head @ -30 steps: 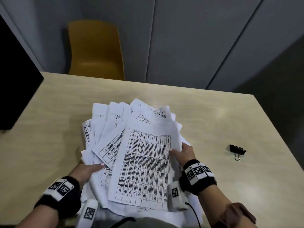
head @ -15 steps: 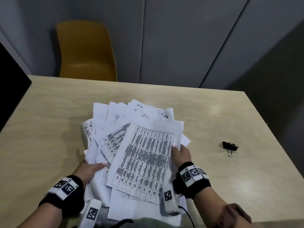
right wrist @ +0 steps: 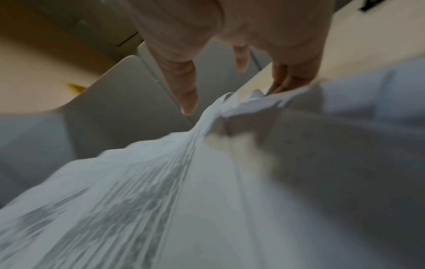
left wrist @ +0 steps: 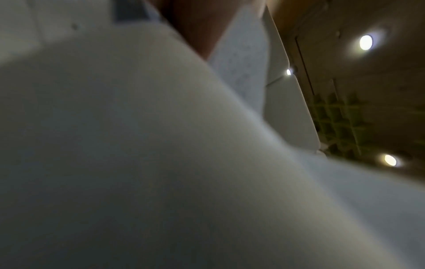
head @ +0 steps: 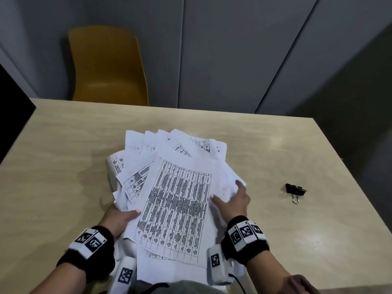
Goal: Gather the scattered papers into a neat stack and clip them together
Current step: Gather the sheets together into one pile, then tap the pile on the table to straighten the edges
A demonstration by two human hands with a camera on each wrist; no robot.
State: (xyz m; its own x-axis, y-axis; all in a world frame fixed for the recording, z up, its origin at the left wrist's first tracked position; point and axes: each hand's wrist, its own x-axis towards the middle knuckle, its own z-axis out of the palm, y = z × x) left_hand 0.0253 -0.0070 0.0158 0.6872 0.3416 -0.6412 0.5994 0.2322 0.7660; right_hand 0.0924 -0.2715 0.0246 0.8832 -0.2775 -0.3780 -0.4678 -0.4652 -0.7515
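The loose pile of white printed paper sheets (head: 169, 187) lies fanned out at the near middle of the pale wooden surface (head: 63, 166), its near end hanging past the surface's near edge toward the person. The top sheet, printed with a dense table, lies tilted; at least 6 more sheet corners splay out beyond it at the far end, none squared up.

The left hand (head: 118, 219) takes the pile's left side, thumb laid on top and the remaining fingers hidden beneath the sheets, so its grip is holding the papers. The right hand (head: 233, 200) is at the right side, thumb on the top sheet. The head view hides the rest; the right wrist view shows the right hand (right wrist: 230, 36) with fingers tucked under a crumpled sheet corner and the thumb held just above the paper (right wrist: 161, 200), a grip grasping the papers. The left wrist view is almost wholly blocked by blurred white paper (left wrist: 161, 163), with 3 ceiling lights at its right.

1 black metal binder clip (head: 295, 190) sits alone on the surface, well apart to the right of the pile, with bare surface between. 1 mustard-yellow plastic chair (head: 108, 66) stands beyond the far edge against grey wall panels.
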